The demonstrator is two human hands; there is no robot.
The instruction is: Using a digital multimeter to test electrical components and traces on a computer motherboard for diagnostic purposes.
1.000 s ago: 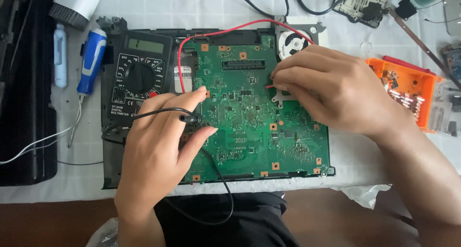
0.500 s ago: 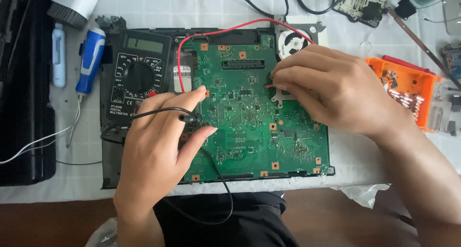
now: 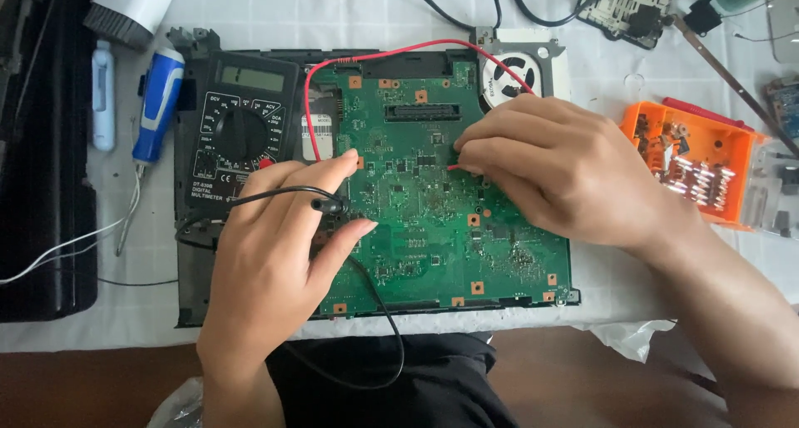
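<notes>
We see a big green circuit board [image 3: 433, 203] lying flat in the middle of the table, on top of a dark case. Our left hand [image 3: 275, 253] pinches a thin black probe [image 3: 329, 204] between thumb and fingers, closed tight on it, with the tip on the left part of the board. The probe lies almost sideways, and its black wire [image 3: 387, 320] loops down toward our lap. Our right hand [image 3: 566, 170] is curled shut on a red probe [image 3: 454, 166] (we can only see a tiny red bit poking out), and its tip touches the board near the middle, just below a long black socket [image 3: 422, 111]. The red wire [image 3: 374, 57] bends up and over the top of the board, then back down to the black multimeter [image 3: 237, 132], which sits at the board's left edge. So the two tips are apart on the board, black on the left and red on the right, and each hand is nearest its own spot.

A round fan [image 3: 509, 72] sits at the top right of the board. Everything rests on a white cloth [image 3: 333, 12]. An orange box of small parts [image 3: 695, 166] is to the right. A blue and white tool [image 3: 158, 103] and a black case [image 3: 37, 161] are to the left.
</notes>
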